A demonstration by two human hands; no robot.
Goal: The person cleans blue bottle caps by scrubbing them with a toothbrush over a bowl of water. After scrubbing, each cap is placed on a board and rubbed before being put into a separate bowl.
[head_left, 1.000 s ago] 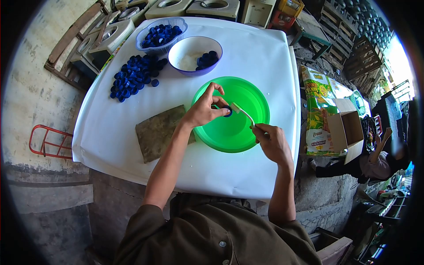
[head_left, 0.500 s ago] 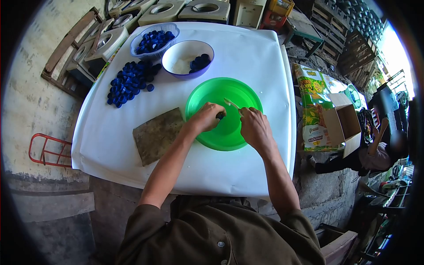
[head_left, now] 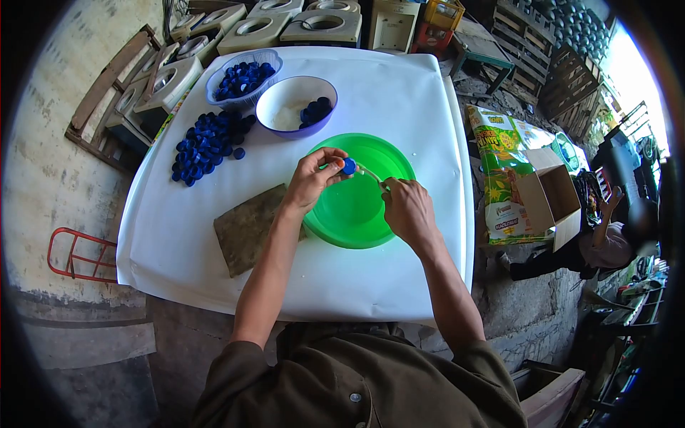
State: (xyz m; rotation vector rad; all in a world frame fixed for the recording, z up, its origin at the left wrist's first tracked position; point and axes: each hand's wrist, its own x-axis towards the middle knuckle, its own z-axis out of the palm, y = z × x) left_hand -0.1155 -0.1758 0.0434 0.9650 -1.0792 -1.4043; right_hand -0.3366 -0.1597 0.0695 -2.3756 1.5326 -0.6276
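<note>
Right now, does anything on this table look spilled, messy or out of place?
Nothing looks broken. A stained slab lies askew on the white cover, and small pale specks nearby could be splashes. One blue cap strays at the edge of the loose pile.

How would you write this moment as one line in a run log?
left hand: holds blue cap | right hand: holds small brush, head close to cap | place: above green basin | brush-cap contact: unclear

None legible: the lettering on the printed green-and-yellow packaging point(head_left: 498, 184) is too small and blurred to read.
</note>
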